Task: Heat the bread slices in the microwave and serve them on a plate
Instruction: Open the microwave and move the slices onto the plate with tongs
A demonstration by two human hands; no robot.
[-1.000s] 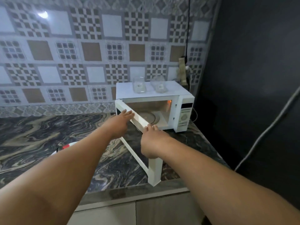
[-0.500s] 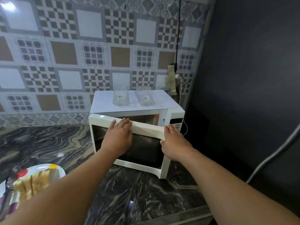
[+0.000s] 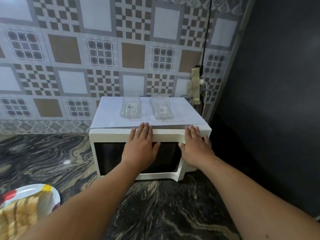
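Our bread slices lie stacked on the plate at about eight o'clock in the head view, on the dark marbled counter, well apart from the microwave at twelve. They look toasted in stripes, though that corner is blurred. We judge them light, soft and easy to crush or tear, so we would lift them from beneath or by the edges with a loose grip, or simply carry the plate by its rim. The plate itself looks stiff and smooth, likely slippery if our fingers are damp.

Our left hand lies flat against the microwave door, fingers extended and close together, tips reaching the door's top edge, thumb out to the side. Our right hand lies flat at the door's right end, at about one o'clock from the left hand, fingers slightly spread, thumb pointing inward. Neither hand holds anything; both only press on the white front. The door appears closed or nearly so; we cannot tell if it has latched.

Two clear plastic containers rest on the microwave's top, and a cord runs up the tiled wall behind.
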